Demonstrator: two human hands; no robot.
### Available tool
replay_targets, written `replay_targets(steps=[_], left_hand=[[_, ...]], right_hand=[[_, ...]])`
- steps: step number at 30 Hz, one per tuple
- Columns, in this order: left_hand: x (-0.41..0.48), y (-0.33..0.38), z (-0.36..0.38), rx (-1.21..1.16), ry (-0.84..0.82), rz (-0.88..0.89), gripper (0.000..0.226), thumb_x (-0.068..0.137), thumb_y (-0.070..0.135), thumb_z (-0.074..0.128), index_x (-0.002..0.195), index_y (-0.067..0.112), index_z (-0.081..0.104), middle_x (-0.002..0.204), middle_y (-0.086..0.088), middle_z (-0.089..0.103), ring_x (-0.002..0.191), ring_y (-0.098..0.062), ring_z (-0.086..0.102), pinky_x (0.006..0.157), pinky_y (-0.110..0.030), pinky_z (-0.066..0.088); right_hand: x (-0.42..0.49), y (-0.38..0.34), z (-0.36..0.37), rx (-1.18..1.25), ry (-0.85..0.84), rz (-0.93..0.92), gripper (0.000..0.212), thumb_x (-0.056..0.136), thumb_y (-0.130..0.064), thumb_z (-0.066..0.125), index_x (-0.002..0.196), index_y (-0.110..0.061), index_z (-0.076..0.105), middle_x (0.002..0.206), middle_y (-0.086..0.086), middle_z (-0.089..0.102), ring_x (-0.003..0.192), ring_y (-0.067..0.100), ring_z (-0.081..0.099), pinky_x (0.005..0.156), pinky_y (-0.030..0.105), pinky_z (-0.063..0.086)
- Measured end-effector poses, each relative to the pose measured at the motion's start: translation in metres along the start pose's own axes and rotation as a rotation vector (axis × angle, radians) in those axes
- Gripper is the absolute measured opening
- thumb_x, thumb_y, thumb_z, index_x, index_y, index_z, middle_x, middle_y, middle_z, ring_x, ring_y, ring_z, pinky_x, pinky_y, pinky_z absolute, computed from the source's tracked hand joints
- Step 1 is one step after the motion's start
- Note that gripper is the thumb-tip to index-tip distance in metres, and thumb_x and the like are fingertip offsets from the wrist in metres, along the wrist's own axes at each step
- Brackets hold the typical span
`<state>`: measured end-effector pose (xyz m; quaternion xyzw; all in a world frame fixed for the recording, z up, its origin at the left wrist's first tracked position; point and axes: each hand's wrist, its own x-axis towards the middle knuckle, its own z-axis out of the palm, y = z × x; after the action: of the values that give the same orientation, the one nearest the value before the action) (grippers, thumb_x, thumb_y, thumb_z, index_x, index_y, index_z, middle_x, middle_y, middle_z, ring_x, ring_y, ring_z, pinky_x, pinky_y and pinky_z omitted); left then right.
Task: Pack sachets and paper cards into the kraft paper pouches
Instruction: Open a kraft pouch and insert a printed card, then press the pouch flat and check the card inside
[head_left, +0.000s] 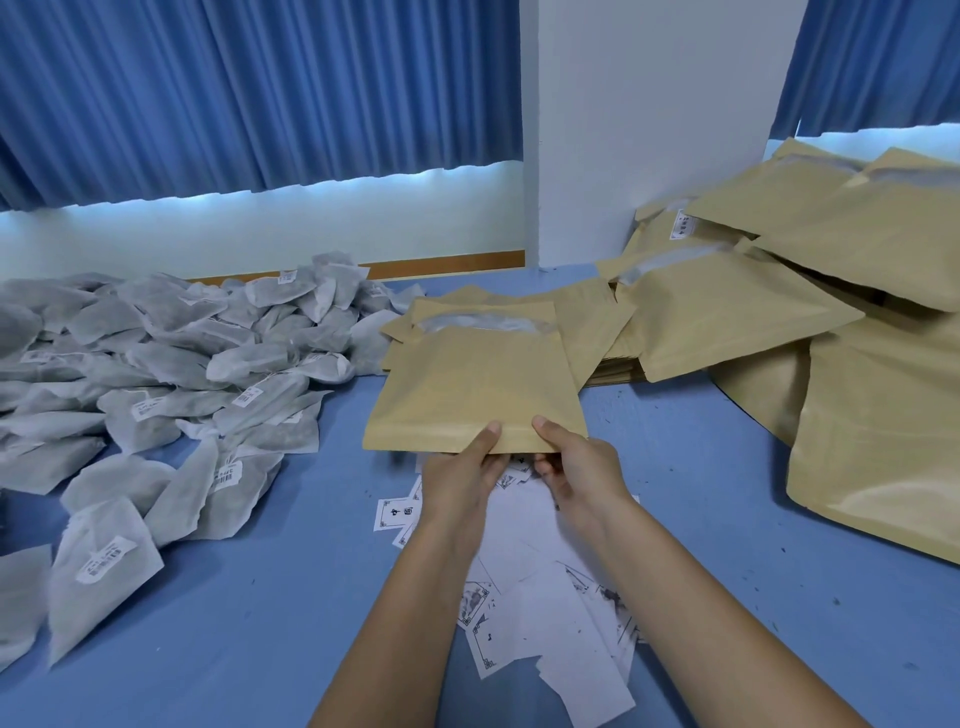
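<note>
While both hands, left (460, 470) & right (576, 465), pinch kraft pouch (467, 384) near edge, cards (550, 597) lie below.

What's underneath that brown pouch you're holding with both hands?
Printed paper cards show on the blue table just below the near edge of the kraft pouch. Whatever lies further under it is covered by the pouch itself.

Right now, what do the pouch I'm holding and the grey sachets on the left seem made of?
Pouch: matte tan kraft paper, faintly creased; the pale glossy strip near its top looks like plastic film. Sachets: thin, probably nonwoven fabric or filter paper; soft, crumpled, greyish, slightly see-through.
</note>
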<state>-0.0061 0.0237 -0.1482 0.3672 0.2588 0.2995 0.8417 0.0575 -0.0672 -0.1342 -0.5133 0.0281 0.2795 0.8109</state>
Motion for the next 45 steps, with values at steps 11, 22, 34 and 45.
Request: replay_targets(steps=[11,22,34,45], left_hand=[[0.007,0.055,-0.03,0.025,0.156,0.068,0.015,0.101,0.012,0.041,0.107,0.003,0.052,0.098,-0.013,0.066,0.075,-0.027,0.072,0.057,-0.032,0.06],[-0.001,0.03,0.042,0.321,-0.077,0.174,0.031,0.099,0.001,0.031,0.108,0.017,0.056,0.108,-0.004,0.064,0.08,-0.032,0.071,0.058,-0.028,0.057],[-0.012,-0.061,0.181,0.488,-0.356,0.046,0.038,0.1,-0.001,0.03,0.135,0.007,0.044,0.122,-0.023,0.057,0.076,-0.032,0.069,0.046,-0.024,0.054],[-0.034,-0.114,0.335,0.365,-0.733,-0.073,0.059,0.097,-0.004,0.043,0.149,0.008,0.018,0.112,-0.01,0.058,0.096,-0.031,0.068,0.075,-0.031,0.056]], right_hand=[[-0.006,-0.02,0.001,-0.437,-0.108,-0.198,0.028,0.097,0.007,0.032,0.118,-0.003,0.047,0.081,0.021,0.057,0.033,0.012,0.053,0.042,0.028,0.045],[-0.017,-0.083,-0.046,-0.22,0.034,-0.432,0.043,0.097,0.007,0.032,0.1,-0.028,0.056,0.084,0.007,0.059,0.038,0.013,0.053,0.038,0.019,0.04],[-0.019,-0.141,-0.167,0.059,0.438,-0.521,0.042,0.095,0.005,0.037,0.127,-0.014,0.055,0.093,0.001,0.057,0.066,0.012,0.046,0.04,0.014,0.039],[0.008,-0.244,-0.241,0.698,0.231,-0.706,0.041,0.096,0.006,0.044,0.137,0.005,0.038,0.129,0.021,0.049,0.106,0.027,0.058,0.091,0.03,0.053]])
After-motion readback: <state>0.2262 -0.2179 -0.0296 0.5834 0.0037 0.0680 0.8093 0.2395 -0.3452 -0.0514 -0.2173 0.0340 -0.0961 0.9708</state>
